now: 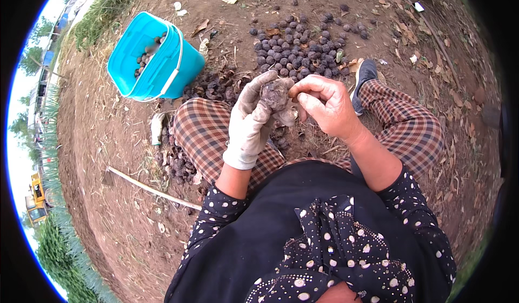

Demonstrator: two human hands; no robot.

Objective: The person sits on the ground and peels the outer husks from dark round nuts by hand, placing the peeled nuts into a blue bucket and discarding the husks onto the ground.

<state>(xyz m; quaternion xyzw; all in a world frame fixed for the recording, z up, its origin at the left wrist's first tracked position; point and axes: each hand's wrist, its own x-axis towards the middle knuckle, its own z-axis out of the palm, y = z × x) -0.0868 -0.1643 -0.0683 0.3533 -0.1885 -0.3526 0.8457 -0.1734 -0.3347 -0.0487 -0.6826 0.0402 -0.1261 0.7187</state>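
Note:
My left hand [252, 120], in a dirty whitish work glove, holds a dark, rough round nut [276, 95], probably a walnut with husk remains. My bare right hand [329, 105] is bent at the nut's right side, its index fingertip close to the nut and the gloved fingers. Whether it pinches a scrap cannot be made out. Beyond both hands a pile of blackened round nuts [302, 49] lies on the soil. Dark husk scraps [215, 88] are heaped between the bucket and my left knee.
A turquoise plastic bucket [186, 65] with a white handle stands front left, some nuts inside. Another glove [157, 128] lies by my left knee, near more husks [180, 167]. A long-handled hoe [152, 190] lies on the left. A pole [440, 45] crosses the far right ground.

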